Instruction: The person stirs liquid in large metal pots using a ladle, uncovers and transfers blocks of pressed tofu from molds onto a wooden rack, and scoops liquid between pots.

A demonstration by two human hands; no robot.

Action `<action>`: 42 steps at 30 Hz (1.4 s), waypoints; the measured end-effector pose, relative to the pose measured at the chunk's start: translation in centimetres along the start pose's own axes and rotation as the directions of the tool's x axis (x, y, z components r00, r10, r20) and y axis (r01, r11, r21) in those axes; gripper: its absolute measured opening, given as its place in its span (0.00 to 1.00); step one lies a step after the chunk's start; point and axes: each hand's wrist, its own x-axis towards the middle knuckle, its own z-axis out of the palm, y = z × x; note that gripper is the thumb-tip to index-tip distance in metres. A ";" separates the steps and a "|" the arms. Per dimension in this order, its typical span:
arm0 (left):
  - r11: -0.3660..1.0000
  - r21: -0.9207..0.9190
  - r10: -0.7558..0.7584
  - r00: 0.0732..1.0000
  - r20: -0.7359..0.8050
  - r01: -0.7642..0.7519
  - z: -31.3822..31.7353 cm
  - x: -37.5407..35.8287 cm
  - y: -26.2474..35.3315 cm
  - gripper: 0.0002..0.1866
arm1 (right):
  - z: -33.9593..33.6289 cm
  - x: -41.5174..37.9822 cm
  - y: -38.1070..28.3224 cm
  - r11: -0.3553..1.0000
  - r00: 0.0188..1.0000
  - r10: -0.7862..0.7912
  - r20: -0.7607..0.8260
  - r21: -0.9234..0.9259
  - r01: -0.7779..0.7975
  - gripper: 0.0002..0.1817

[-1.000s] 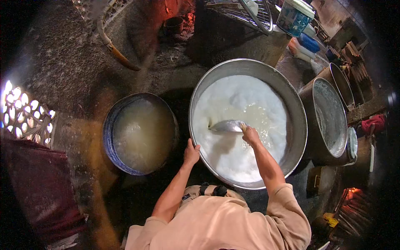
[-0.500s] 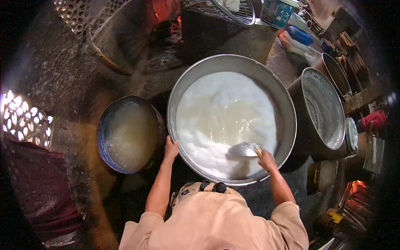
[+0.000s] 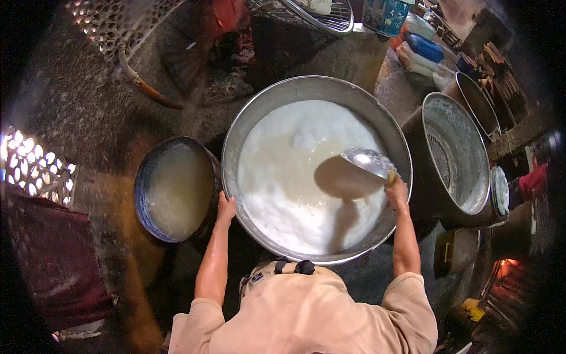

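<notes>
A large round metal pot stands in front of me, with white foam around a cloudy liquid. My left hand grips the pot's left rim. In my right hand is the short handle of a metal ladle, held above the right part of the pot. The ladle is tilted, and its shadow falls on the foam and liquid beneath it.
Left of the pot is a blue-sided tub of cloudy liquid. A deep metal vessel stands at the right. Behind are a wire rack and a bucket. Fire glows at the lower right.
My right hand has moved up and to the right, raising the ladle from the foam to above the pot. My left hand stays on the rim.
</notes>
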 end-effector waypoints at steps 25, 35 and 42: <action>0.988 -0.128 0.109 0.983 0.147 -0.091 -1.2 0.9 -1.1 0.29 | 13.1 -18.5 -18.8 0.856 0.822 0.124 0.555 0.360 -0.372 0.31; 0.974 -0.108 0.217 0.954 0.205 -0.198 -0.8 1.8 -2.1 0.24 | 1.9 -9.3 -30.0 0.959 0.881 -0.076 0.467 0.277 -0.064 0.31; 0.989 -0.107 0.126 0.960 0.251 -0.102 -1.3 1.6 -1.7 0.28 | 10.7 -3.4 -32.9 0.976 0.928 -0.188 0.321 0.169 0.139 0.20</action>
